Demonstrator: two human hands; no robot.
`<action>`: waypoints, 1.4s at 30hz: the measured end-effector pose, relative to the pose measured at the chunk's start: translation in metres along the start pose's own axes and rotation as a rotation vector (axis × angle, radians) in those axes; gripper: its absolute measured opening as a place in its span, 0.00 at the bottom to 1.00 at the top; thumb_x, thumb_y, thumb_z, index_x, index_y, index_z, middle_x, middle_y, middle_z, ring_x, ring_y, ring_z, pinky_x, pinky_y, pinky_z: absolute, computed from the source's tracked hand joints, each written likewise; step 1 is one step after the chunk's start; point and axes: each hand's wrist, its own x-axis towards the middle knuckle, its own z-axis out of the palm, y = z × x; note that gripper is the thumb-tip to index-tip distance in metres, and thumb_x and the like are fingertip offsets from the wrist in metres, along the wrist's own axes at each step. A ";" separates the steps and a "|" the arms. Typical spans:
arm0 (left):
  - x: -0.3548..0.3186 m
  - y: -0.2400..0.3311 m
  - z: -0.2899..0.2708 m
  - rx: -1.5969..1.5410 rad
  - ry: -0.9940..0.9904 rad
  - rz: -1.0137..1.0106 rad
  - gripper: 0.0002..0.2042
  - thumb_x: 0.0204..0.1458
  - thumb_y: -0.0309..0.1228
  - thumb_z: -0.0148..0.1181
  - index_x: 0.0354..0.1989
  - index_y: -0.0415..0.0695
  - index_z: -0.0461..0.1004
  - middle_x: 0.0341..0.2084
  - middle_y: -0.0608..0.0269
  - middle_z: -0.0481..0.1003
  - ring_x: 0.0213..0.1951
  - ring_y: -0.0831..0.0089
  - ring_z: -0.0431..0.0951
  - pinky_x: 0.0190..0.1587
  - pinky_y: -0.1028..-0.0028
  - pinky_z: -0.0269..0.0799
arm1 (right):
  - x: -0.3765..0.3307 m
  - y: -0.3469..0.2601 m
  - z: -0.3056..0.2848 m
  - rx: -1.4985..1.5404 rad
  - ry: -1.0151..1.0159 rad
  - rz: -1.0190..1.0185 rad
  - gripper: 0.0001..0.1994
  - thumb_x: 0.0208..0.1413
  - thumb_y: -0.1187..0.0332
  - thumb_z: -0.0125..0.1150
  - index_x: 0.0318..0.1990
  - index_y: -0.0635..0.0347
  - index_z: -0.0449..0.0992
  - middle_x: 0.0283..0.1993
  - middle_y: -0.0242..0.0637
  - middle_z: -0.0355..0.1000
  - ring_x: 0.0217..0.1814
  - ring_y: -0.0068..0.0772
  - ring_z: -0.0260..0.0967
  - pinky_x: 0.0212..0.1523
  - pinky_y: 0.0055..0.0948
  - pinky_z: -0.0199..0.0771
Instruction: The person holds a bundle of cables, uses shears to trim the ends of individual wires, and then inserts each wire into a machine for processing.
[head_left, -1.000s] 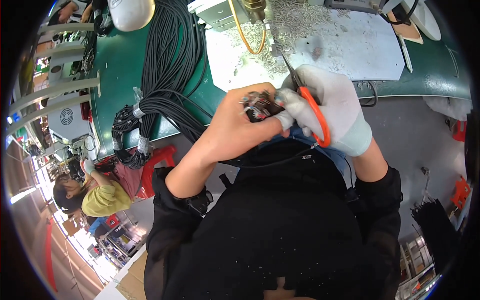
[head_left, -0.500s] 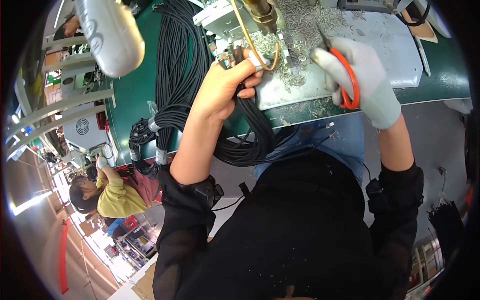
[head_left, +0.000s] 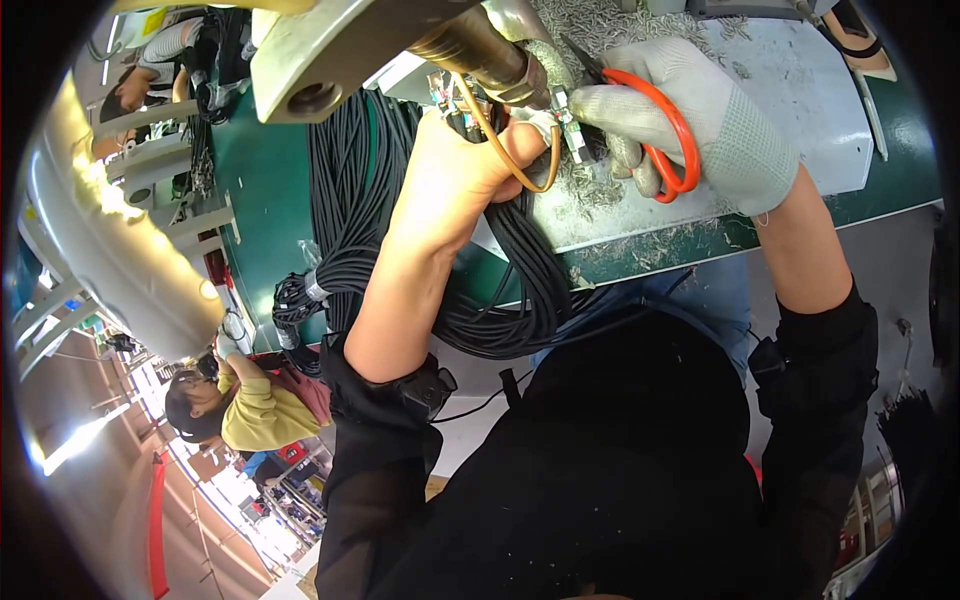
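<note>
My bare left hand [head_left: 452,165] is closed around a bunch of black cables [head_left: 525,255], whose coloured, stripped wire ends stick out above the fist. It sits beside a curved yellow-brown tube [head_left: 553,160] below the machine's threaded metal spindle [head_left: 490,62]. My right hand [head_left: 735,135], in a pale grey work glove, holds scissors with red handles [head_left: 688,135]; their dark blades point up and left. The gloved thumb and fingertips are at a small metal fixture [head_left: 574,135] under the spindle. Whatever lies between those fingertips is too small to make out.
Many small metal clippings [head_left: 620,30] cover the white plate [head_left: 800,100] on the green table [head_left: 270,200]. Long black cable bundles [head_left: 350,170] lie at left. A white lamp [head_left: 110,220] hangs at far left. A person in yellow [head_left: 260,410] works beyond.
My right hand has moved left with the scissors to the fixture, close to my left hand. The machine head and lamp appear larger and lower as the view has shifted.
</note>
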 end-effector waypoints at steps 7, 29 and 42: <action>-0.003 0.002 0.010 0.207 0.115 0.151 0.08 0.40 0.26 0.63 0.28 0.38 0.73 0.21 0.70 0.71 0.21 0.85 0.67 0.24 0.82 0.64 | -0.004 -0.016 0.006 0.021 0.014 0.171 0.14 0.52 0.60 0.57 0.26 0.65 0.70 0.15 0.32 0.64 0.11 0.20 0.61 0.12 0.19 0.60; -0.008 0.002 0.008 0.241 0.111 0.181 0.11 0.38 0.27 0.64 0.32 0.37 0.76 0.22 0.68 0.73 0.25 0.82 0.70 0.30 0.80 0.68 | 0.003 -0.005 0.011 0.053 0.018 0.284 0.11 0.53 0.63 0.58 0.32 0.65 0.74 0.13 0.33 0.64 0.12 0.21 0.63 0.12 0.20 0.62; -0.004 -0.008 -0.002 0.155 0.078 0.127 0.14 0.39 0.34 0.68 0.28 0.38 0.71 0.18 0.71 0.69 0.21 0.85 0.67 0.23 0.83 0.63 | 0.002 -0.001 0.008 -0.023 -0.015 0.101 0.12 0.52 0.64 0.57 0.28 0.66 0.72 0.15 0.34 0.65 0.13 0.22 0.65 0.12 0.19 0.62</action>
